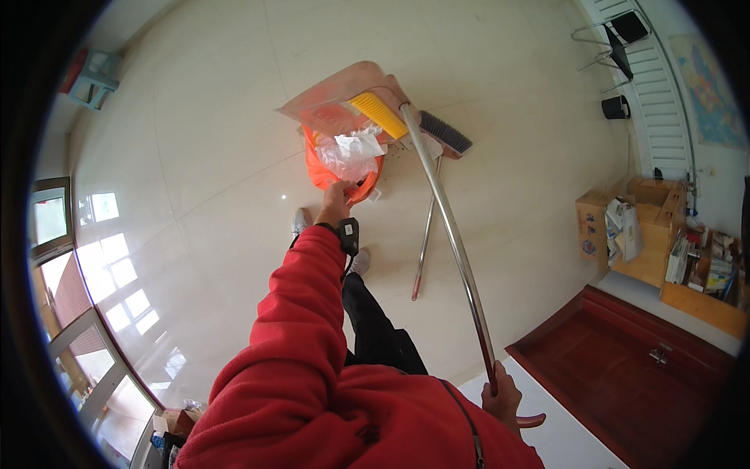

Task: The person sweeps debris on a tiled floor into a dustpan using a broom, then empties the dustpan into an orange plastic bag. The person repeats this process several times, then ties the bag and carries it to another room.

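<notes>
My left hand (337, 202) grips the near rim of an orange plastic bag (316, 167). Crumpled clear plastic (345, 161) and white paper (362, 143) fill its mouth. My right hand (502, 393), low at the right, is closed around the red grip of a long metal pole (451, 228). That pole runs up to a translucent pinkish dustpan (334, 88), which is raised and tilted over the far side of the bag. A yellow comb strip (379, 114) shows on the dustpan. Behind the pole, a broom with dark bristles (445, 132) lies on the floor.
Small dark debris (399, 151) lies on the tiled floor by the bag. Cardboard boxes with papers (592, 225) and a dark red door (621, 363) are at the right. A black bin (615, 108) and chair (618, 53) stand farther off. Blue stool (94, 79) at far left.
</notes>
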A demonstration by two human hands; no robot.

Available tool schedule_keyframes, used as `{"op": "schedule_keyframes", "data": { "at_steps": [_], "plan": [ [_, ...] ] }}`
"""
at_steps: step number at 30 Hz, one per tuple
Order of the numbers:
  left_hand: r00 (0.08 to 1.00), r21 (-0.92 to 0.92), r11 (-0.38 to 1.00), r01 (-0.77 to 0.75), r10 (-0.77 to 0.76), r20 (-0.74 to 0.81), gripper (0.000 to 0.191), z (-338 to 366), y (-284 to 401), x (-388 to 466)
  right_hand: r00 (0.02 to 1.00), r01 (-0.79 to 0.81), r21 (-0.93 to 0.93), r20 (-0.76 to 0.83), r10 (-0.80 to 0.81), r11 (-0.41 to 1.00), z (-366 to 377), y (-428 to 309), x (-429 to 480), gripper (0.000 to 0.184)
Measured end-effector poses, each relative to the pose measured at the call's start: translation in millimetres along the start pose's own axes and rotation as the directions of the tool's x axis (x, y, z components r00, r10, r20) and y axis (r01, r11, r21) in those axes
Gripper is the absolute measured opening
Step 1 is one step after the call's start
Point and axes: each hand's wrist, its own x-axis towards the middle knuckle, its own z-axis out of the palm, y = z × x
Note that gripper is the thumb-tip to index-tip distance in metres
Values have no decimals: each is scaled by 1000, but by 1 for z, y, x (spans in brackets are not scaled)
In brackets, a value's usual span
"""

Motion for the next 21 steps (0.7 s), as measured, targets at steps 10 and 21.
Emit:
{"op": "schedule_keyframes", "data": {
  "at_steps": [10,21],
  "plan": [
    [998,25,1000,-1,2,-58,12,2,-7,-10,1000,-12,151,-22,16,988,19,-11,25,58],
    [999,-7,999,33,-33,-17,20,1,-9,-17,995,93,-36,42,-92,995,54,-1,21,57]
  ]
}}
